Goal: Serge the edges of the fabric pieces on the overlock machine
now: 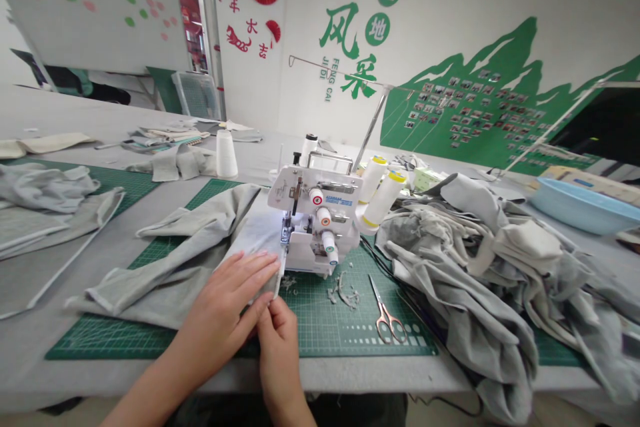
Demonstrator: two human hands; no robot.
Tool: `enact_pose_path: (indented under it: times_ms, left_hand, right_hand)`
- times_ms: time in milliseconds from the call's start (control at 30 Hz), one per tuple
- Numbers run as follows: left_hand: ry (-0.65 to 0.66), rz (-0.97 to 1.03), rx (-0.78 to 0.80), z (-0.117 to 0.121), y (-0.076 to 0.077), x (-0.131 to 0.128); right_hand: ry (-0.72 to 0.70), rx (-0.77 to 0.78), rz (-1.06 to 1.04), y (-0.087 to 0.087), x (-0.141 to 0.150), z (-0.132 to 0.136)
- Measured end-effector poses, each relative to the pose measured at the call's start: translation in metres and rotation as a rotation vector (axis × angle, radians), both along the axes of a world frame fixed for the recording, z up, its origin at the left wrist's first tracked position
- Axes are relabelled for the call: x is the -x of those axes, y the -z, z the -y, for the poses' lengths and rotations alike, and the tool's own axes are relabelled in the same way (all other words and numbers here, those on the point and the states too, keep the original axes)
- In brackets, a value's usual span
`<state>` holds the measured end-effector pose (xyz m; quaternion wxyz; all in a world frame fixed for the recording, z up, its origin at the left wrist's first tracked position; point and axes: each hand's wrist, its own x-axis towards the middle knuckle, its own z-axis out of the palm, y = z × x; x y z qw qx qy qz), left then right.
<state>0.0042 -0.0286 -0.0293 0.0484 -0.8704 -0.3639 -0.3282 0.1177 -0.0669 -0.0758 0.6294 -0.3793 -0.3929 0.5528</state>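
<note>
A grey piece of fabric (210, 240) lies in folds on the cutting mat, its right edge running up to the presser foot of a white overlock sewing machine (313, 213). My left hand (233, 293) rests flat on this fabric just in front of the machine, fingers stretched out towards the needle area. Close below it, my right hand (279, 333) is closed, pinching the near end of the fabric's edge between thumb and fingers. The machine's lamp lights the cloth around the foot.
Scissors (385, 313) and lint scraps (345, 292) lie on the green cutting mat (320, 340) to the right. Beyond are a large heap of grey fabric (450, 260), thread cones (385, 200) and a blue basin (583, 203). A white cone (227, 155) and more fabric (45, 213) are leftward.
</note>
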Motion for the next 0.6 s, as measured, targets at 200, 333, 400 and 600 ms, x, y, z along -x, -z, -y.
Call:
enact_pose_path:
  times_ms: [200, 333, 400, 600]
  left_hand:
    - [0.09, -0.014, -0.063, -0.001, -0.004, 0.012]
    - [0.136, -0.034, -0.077, -0.001, -0.008, 0.02]
    - [0.142, -0.053, -0.072, -0.003, -0.009, 0.023]
    - [0.157, -0.078, -0.05, -0.015, -0.01, 0.026]
  right_hand:
    - [0.012, 0.009, -0.024, -0.001, 0.002, -0.004]
    - [0.035, 0.001, -0.004, -0.003, 0.002, -0.009]
    - [0.045, 0.001, 0.004, -0.003, 0.003, -0.01]
    - [0.074, 0.008, 0.01, -0.004, 0.006, -0.012]
